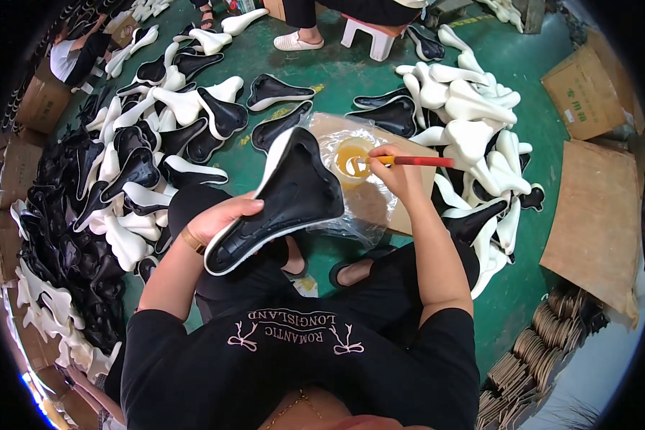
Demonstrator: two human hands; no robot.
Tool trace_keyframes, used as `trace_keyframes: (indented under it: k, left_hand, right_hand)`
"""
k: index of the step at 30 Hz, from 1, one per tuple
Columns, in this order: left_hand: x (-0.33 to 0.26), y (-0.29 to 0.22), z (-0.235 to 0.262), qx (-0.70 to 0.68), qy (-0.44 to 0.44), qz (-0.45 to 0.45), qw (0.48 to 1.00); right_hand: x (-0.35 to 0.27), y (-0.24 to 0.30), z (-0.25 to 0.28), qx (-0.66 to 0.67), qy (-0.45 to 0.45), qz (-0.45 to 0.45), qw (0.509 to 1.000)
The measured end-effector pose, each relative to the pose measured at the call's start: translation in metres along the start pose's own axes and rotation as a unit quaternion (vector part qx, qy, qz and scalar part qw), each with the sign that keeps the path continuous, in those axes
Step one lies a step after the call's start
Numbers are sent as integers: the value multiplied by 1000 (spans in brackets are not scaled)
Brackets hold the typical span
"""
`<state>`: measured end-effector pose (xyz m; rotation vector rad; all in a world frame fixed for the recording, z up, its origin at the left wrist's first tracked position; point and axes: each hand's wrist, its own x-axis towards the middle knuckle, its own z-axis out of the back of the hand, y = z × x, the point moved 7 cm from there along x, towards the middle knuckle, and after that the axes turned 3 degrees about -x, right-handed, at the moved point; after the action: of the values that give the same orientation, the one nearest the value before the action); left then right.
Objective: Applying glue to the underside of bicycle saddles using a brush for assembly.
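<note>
My left hand [226, 216] grips a bicycle saddle [294, 188] by its narrow end, thumb on the edge. The black hollow underside faces up, with a white padded rim around it. My right hand [394, 172] is closed around a brush [426, 162] with a red and yellow handle. The brush's tip end is over a cup [350, 150] of yellowish liquid; whether it touches the liquid I cannot tell. Crumpled clear plastic [369, 228] lies around the cup, on top of a cardboard box [417, 152] between my knees and the piles.
White and black saddle parts lie heaped on the green floor to the left [132, 179] and right [473, 107]. Cardboard boxes [582, 93] and stacked brown pieces [545, 337] stand at the right. Another person's foot [298, 41] and a white stool [369, 36] are at the far side.
</note>
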<state>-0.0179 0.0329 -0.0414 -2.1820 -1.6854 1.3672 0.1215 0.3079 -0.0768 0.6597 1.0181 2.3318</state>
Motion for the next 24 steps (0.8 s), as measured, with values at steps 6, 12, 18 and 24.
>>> trace_keyframes:
  k: [6, 12, 18, 24]
  left_hand:
    - [12, -2, -14, 9, -2, 13, 1000]
    - [22, -8, -25, 21, 24, 32, 999]
    - [25, -16, -30, 27, 60, 30, 997]
    - [27, -31, -28, 90, 55, -63, 992]
  right_hand:
    - [6, 19, 27, 116, -17, -91, 989]
    - [1, 49, 44, 229, -12, 21, 973]
    - [1, 67, 54, 165, 31, 76, 983]
    - [-1, 72, 55, 123, 75, 122, 982]
